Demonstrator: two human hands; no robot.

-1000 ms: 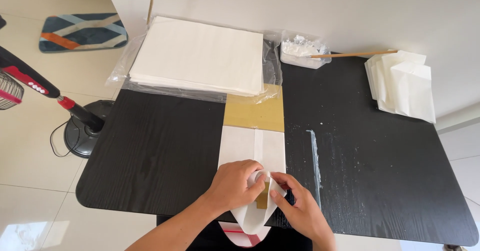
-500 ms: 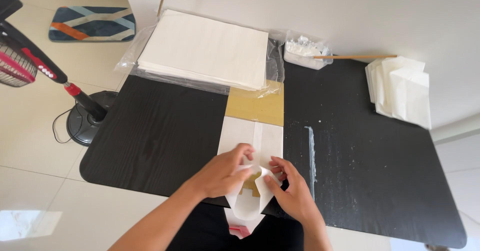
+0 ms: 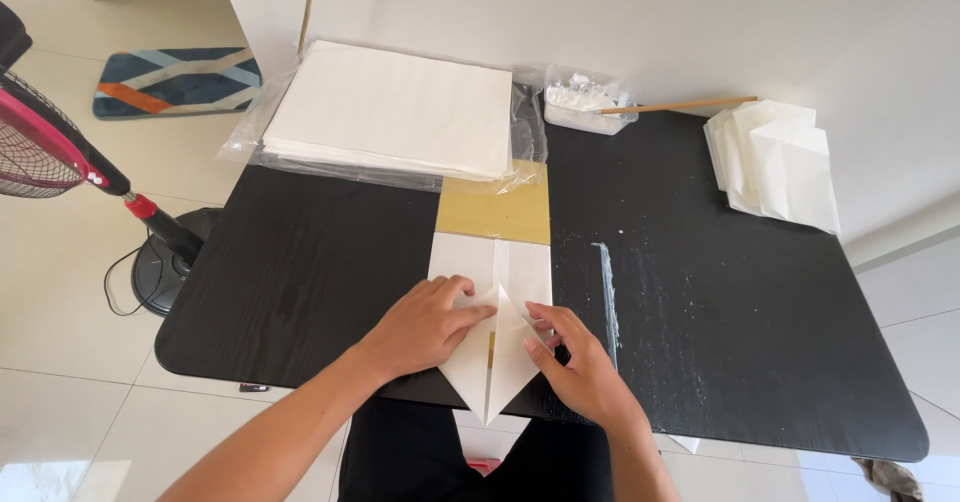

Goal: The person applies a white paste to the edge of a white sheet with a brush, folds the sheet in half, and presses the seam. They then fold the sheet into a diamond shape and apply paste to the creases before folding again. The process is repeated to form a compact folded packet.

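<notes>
A white sheet of paper [image 3: 490, 262] lies on a tan board [image 3: 495, 212] near the front edge of a black table [image 3: 300, 262]. Its near end is folded into a point that hangs past the table edge. My left hand [image 3: 425, 324] presses flat on the left folded flap. My right hand [image 3: 575, 362] presses the right flap down with its fingertips. Both flaps meet along a centre seam between my hands.
A thick stack of white sheets [image 3: 390, 112] on clear plastic sits at the back left. A small tub of white paste [image 3: 585, 102] with a wooden stick [image 3: 680, 106] stands behind. Folded white paper pieces [image 3: 775, 162] lie at the back right. A fan [image 3: 60, 152] stands left of the table.
The raised near end of the sheet has been folded down flat into a point. Both hands moved from holding it up to pressing it against the table.
</notes>
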